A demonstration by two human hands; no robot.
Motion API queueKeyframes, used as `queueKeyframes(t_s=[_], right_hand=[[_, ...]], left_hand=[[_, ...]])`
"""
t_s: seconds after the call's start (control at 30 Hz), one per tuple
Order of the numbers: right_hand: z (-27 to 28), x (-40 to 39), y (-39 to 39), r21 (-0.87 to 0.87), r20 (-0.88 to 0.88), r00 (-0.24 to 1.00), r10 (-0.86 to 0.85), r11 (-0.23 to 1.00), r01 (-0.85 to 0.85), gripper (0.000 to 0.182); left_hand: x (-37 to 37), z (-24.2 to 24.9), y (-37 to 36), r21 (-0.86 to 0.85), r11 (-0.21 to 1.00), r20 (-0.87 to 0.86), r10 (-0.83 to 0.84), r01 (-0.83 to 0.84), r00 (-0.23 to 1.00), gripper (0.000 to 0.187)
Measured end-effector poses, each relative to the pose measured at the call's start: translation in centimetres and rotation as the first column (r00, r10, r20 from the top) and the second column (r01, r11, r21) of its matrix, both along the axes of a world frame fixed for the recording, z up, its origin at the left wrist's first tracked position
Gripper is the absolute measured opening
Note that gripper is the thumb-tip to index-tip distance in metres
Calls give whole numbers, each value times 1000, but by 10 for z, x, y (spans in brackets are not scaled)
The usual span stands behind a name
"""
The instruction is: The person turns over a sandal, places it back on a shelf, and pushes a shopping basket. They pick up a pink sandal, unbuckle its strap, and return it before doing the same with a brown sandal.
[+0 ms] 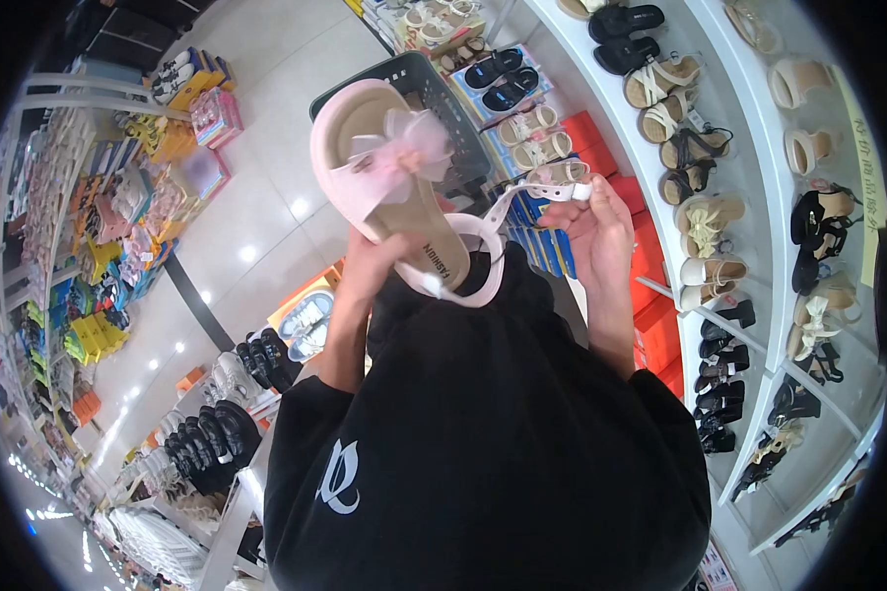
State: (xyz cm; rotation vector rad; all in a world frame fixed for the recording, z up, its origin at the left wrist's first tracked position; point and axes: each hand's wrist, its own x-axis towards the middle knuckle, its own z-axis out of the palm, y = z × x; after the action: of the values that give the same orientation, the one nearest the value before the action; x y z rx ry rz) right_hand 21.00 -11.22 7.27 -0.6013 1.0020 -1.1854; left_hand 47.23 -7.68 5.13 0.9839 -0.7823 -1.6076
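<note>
A pink sandal [426, 219] with a beige insole marked FASHION is held up in front of my chest, its toe pointing away from me. A sheer pink bow [400, 158] sits across its front. My left hand [376, 258] is closed around the side of the sole near the heel, with the thumb on the insole. The ankle strap [504, 206], a light band with holes, is unfastened and stretched to the right. Its white end is pinched between the thumb and fingers of my right hand [602, 229]; the other fingers are loosely curled.
Behind the sandal stands a dark green basket [463, 148]. Shelves of sandals [660, 89] curve along the right, with red boxes [650, 295] below. Black slides [508, 79] rest on boxes ahead. To the left lie tiled floor [266, 187] and racks of shoes [118, 217].
</note>
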Motion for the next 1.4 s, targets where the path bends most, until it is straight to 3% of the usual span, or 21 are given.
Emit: queueKeyframes(t_s=[0.07, 0.1, 0.3, 0.4, 0.73, 0.9, 1.0, 1.03, 1.13, 1.17, 1.3, 1.37, 1.4], right_hand=[[-1, 1, -2, 28, 9, 1000, -2, 1000, 1, 29], [-2, 1, -3, 56, 5, 1000, 5, 998, -5, 27], [-10, 6, 3, 124, -100, 990, 95, 989, -82, 31], [-12, 5, 3, 109, -104, 985, 136, 986, -124, 34], [-10, 7, 2, 119, -126, 985, 117, 988, -102, 34], [-8, 9, 0, 129, -106, 993, 54, 991, -41, 25], [-6, 7, 0, 50, -100, 995, -19, 998, 24, 22], [-5, 6, 0, 15, -100, 994, -52, 998, 54, 21], [5, 1, -2, -236, -166, 984, -66, 971, 25, 17], [12, 2, -1, -272, -192, 981, -42, 962, -12, 14], [30, 15, 8, -399, -471, 881, -40, 901, -172, 11], [31, 22, 11, -468, -612, 789, -62, 832, -298, 15], [30, 26, 11, -481, -632, 767, -109, 832, -277, 17]], left_hand=[[2, -4, -2, -3, 999, -153, -34, 34, 988, 65], [0, 2, -2, 30, 999, -168, -25, 30, 985, 84], [-4, -6, 1, 11, 1000, -380, -18, 24, 925, 102], [-3, -16, 2, 21, 1000, -454, -5, 16, 891, 104], [-3, -11, -1, 57, 997, -416, -23, 51, 909, 101], [-6, -12, 0, 81, 995, -441, -15, 56, 897, 97], [-6, -14, -3, 36, 998, -303, -33, 46, 952, 92], [-7, -16, -3, 14, 1000, -293, 0, 4, 956, 72], [-7, -21, 1, 78, 991, -31, 115, -112, 993, 70], [-6, -27, 4, 78, 988, 35, 132, -135, 991, 53], [-9, -17, 4, 33, 989, 369, 124, -147, 921, 31], [-14, -11, 4, 64, 985, 375, 127, -162, 918, 31], [-16, -8, 4, 79, 982, 378, 128, -169, 917, 31]])
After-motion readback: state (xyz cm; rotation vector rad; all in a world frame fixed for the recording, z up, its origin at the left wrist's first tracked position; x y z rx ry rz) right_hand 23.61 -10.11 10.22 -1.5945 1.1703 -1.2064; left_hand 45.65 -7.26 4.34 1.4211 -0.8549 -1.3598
